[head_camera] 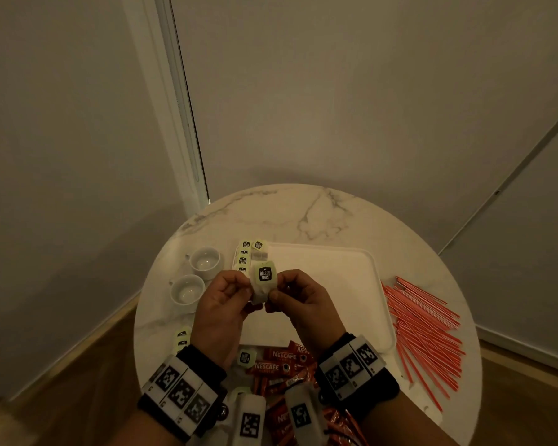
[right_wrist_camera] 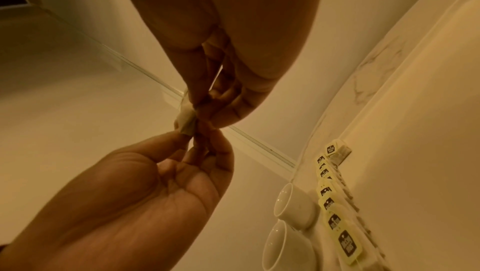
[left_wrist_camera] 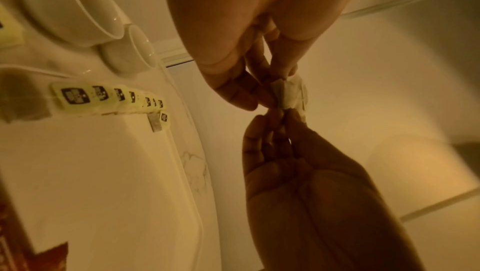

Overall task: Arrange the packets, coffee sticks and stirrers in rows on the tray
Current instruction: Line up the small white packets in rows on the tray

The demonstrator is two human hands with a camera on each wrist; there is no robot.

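A tea bag (head_camera: 264,278) with a pale green tag is held up over the white tray (head_camera: 342,284), pinched between my left hand (head_camera: 247,287) and my right hand (head_camera: 276,292). The left wrist view shows the tea bag (left_wrist_camera: 291,94) between left hand (left_wrist_camera: 270,88) and right hand (left_wrist_camera: 278,119) fingertips. Several tea bags (head_camera: 244,257) lie in a row along the tray's left edge. Red coffee sticks (head_camera: 279,365) are piled on the table near the tray's front edge. Red stirrers (head_camera: 422,326) lie loose on the table to the tray's right.
Two white cups (head_camera: 204,262) (head_camera: 187,291) stand left of the tray on the round marble table (head_camera: 303,214). Loose tea bags (head_camera: 182,338) lie at the table's front left, and another tea bag (head_camera: 246,357) sits by the coffee sticks. Walls close in behind the table.
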